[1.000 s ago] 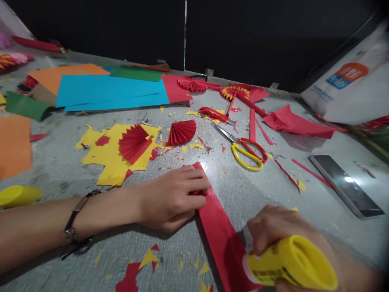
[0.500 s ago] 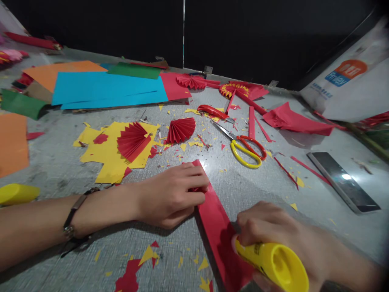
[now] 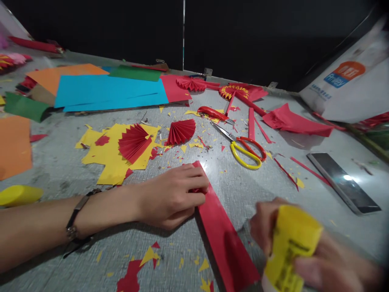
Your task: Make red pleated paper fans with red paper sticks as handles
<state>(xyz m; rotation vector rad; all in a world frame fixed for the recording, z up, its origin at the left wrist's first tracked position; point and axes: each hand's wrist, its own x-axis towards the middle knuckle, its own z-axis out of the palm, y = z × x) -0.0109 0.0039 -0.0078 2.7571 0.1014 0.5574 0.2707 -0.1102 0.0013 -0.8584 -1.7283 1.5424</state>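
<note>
My left hand [image 3: 174, 196] has its fingers curled down on the far end of a long red paper strip [image 3: 223, 231], holding it against the grey table. What lies under those fingertips is partly hidden. To the right of the strip's near end, my right hand [image 3: 322, 255] is closed around a yellow glue stick [image 3: 293, 243], raised apart from the paper and blurred by motion. Beyond my left hand lie two pleated red paper fans, one [image 3: 181, 132] on the table and the other [image 3: 133, 142] on a yellow sheet [image 3: 112, 162]. A yellow cap-like piece [image 3: 21, 195] is near my left forearm.
Scissors [image 3: 243, 152] with red and yellow handles lie ahead, near a red cutter [image 3: 212, 113]. A phone [image 3: 343, 182] rests at right, below a white bag [image 3: 349, 81]. Blue sheets [image 3: 109, 93] and orange paper [image 3: 13, 148] lie left. Paper scraps are scattered about.
My right hand has lifted the glue stick off the red strip, moved it slightly right and tilted it more upright. My left hand has stayed on the strip.
</note>
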